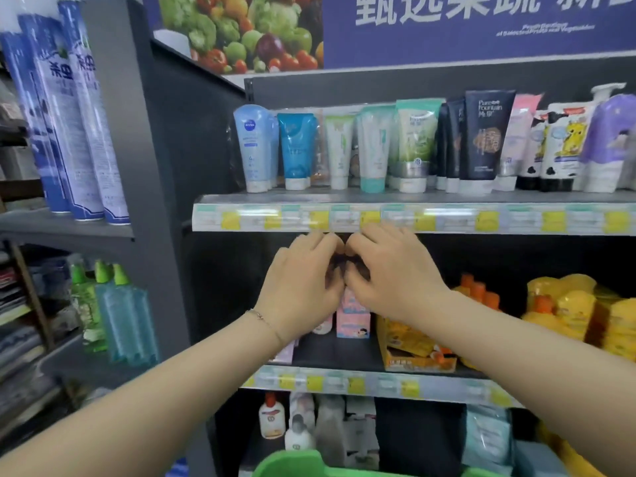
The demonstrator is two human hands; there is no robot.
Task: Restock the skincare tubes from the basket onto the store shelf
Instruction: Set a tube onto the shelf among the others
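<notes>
Green basket (292,463) sits near and low. Left hand (303,287) and right hand (392,273) meet, fingers curled together, just under the shelf (213,198) edge; can't tell what they hold. Upright tubes (416,146) stand straight above.

Bright, even store light from above: tubes (378,149) on the top shelf (220,198) well lit, colours slightly washed. White glare streaks on its price strip (258,213). Recess below falls into deep shadow. Overall soft; left hand (303,287) & right hand (392,273) motion-blurred, spray cans (69,115) at frame left smeared. Wide-angle bend — shelf lines bow twd the edges.
</notes>
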